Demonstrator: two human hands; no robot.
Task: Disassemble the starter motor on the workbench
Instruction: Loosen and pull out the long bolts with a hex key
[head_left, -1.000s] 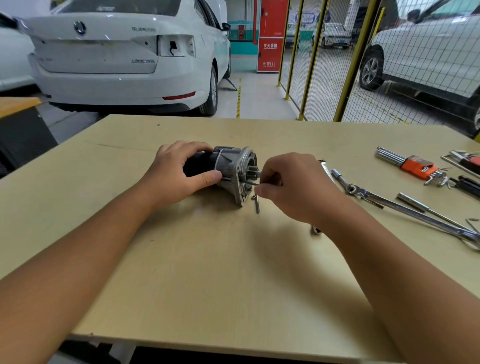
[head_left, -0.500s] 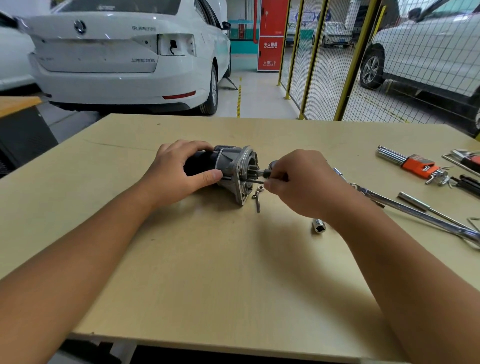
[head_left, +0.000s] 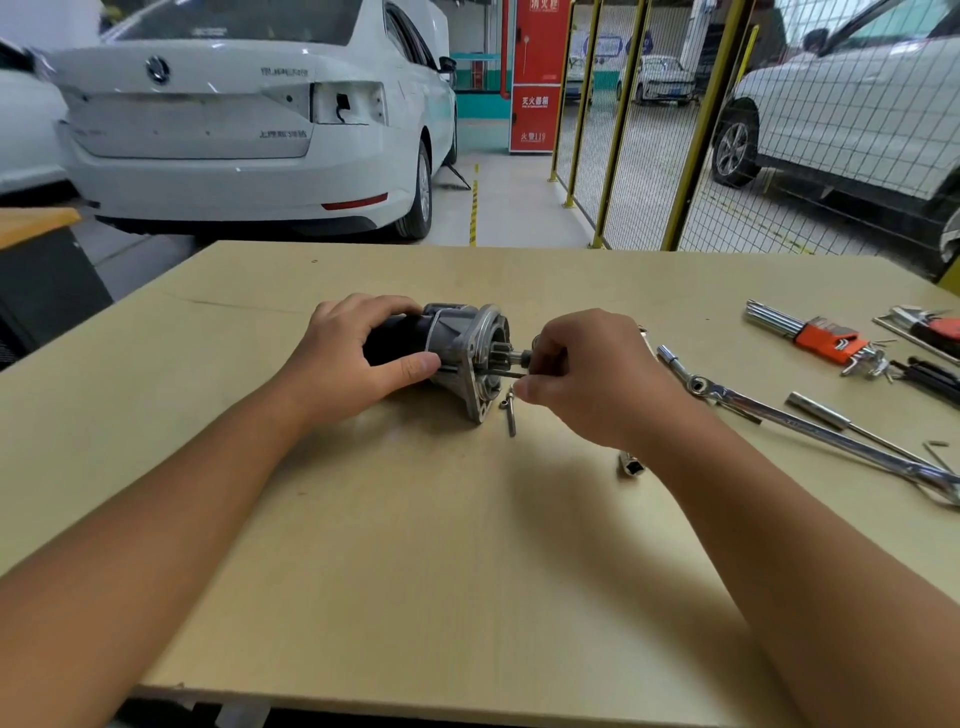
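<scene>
Parked far left behind the table (head_left: 218, 545), a white car (head_left: 234, 135). Gripping the dark body of the starter motor (head_left: 447, 348) with the left hand (head_left: 358, 358), fingers curling over the top, thumb pressing along the near side. Lying on its side at the middle of the table, that motor, silver flange end facing right. Pinching a thin long bolt (head_left: 506, 373) at the flange with the right hand (head_left: 582, 374), fingers curled tight; whether the bolt is partly out, hard to tell. Resting loose on the table just beside the flange, a second bolt (head_left: 511, 413). Peeking out near the right wrist, a small socket (head_left: 629, 463). Stretching along the right side, a long ratchet wrench (head_left: 810, 423), an extension bar (head_left: 852, 427) just beside it. Sitting further back right, an orange-holdered hex key set (head_left: 818, 335).
</scene>
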